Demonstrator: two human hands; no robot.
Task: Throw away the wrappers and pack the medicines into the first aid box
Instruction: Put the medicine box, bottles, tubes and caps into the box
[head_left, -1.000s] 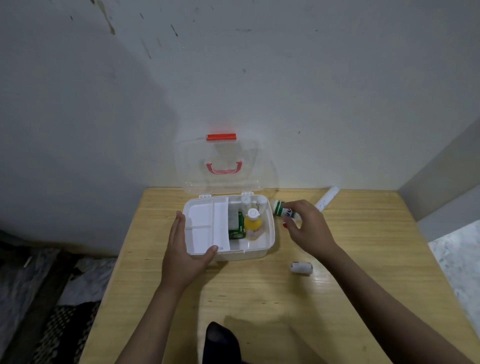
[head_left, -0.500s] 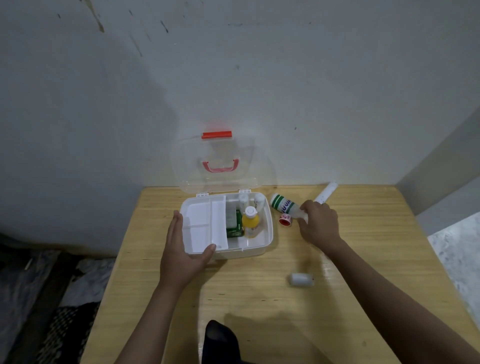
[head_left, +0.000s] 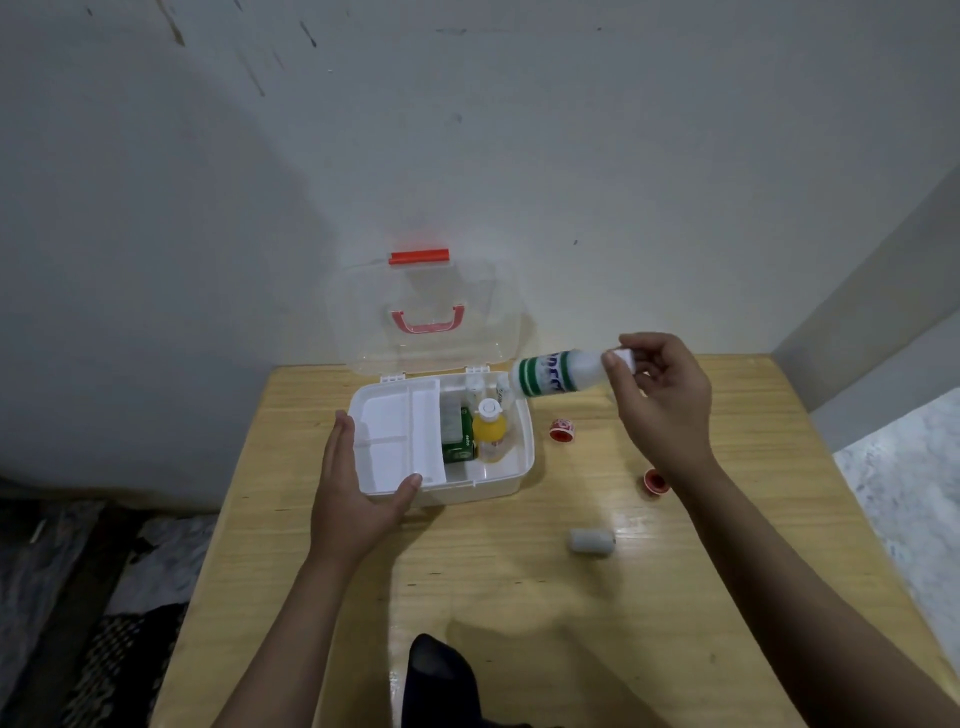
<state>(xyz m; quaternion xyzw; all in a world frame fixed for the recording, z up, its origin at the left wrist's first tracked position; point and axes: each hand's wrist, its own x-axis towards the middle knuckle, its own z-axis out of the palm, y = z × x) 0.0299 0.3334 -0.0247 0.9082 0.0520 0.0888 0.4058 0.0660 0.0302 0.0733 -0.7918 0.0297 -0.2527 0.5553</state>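
Observation:
The white first aid box (head_left: 498, 480) stands open on the wooden table (head_left: 519, 597), its clear lid (head_left: 431, 317) leaning against the wall. Inside its right part are a yellow bottle (head_left: 490, 431) and a green box (head_left: 460, 441); a white tray (head_left: 395, 436) fills the left part. My left hand (head_left: 358, 493) grips the box's front left corner. My right hand (head_left: 660, 395) holds a white bottle with green bands (head_left: 556, 373) by its cap end, lying sideways in the air over the box's right back corner.
Two small red tape rolls (head_left: 562, 429) (head_left: 653, 480) lie on the table right of the box. A small white bandage roll (head_left: 591, 541) lies nearer me. A dark object (head_left: 441, 675) rises at the table's near edge. The wall stands right behind the box.
My right hand has lifted the white-and-green bottle off the table and carried it up toward the box's right back corner. The left hand has stayed on the box.

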